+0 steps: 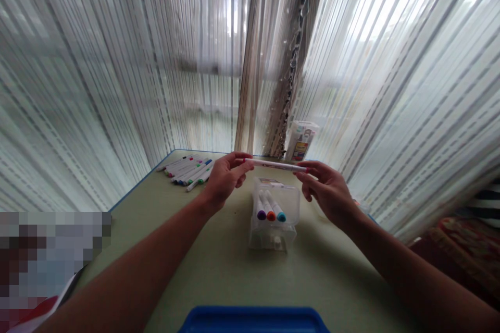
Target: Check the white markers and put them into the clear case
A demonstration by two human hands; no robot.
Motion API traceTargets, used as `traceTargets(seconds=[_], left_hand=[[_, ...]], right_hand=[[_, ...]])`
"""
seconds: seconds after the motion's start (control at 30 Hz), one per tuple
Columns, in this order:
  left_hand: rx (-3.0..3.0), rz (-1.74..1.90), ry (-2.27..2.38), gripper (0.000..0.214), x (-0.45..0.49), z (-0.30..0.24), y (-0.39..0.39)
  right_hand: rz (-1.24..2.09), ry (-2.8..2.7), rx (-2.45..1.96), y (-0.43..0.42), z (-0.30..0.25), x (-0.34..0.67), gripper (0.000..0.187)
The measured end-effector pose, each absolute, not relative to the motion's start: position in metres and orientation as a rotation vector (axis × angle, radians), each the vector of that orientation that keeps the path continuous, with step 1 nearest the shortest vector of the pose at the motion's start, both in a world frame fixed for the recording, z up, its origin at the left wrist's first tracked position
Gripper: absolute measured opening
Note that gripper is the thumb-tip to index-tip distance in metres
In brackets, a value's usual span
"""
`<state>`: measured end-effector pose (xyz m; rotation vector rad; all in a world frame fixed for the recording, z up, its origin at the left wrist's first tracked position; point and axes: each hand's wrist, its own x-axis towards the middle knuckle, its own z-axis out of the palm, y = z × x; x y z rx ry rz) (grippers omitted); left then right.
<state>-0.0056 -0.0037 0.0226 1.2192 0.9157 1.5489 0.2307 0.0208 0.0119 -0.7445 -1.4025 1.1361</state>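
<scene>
A white marker pen with pinkish ends is held level between my two hands. The fingers of my left hand pinch its left end, and my right hand pinches the right end. Just below the pen, a clear plastic case stands on the table with its lid up. Three marker pens lie in it, with a purple cap, an orange cap and a teal cap facing me.
A pile of white markers with several cap colours lies at the table's back left. Another clear case stands upright at the back. The green table meets string curtains. A blue plastic edge shows in front.
</scene>
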Motion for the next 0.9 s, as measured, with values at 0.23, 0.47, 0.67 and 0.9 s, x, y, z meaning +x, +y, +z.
traceTargets(seconds=[0.23,0.47,0.67,0.9], left_hand=[[1.211,1.549,0.906,0.026,-0.0055,0.0229,-0.0032],[1.197,1.549,0.924,0.025,-0.0051,0.0235,-0.0039],[1.181,1.562,0.944,0.028,-0.004,0.0239,-0.0041],[1.195,1.552,0.93,0.026,-0.0048,0.0227,-0.0025]], right_hand=[[1.115,-1.404,-0.761,0.0218,0.01,0.2313,0.031],[1.136,-1.4,-0.768,0.0213,0.0113,0.2312,0.03],[1.148,-1.403,-0.776,0.0213,0.0126,0.2314,0.03],[1.134,-1.401,-0.77,0.0217,0.0132,0.2311,0.028]])
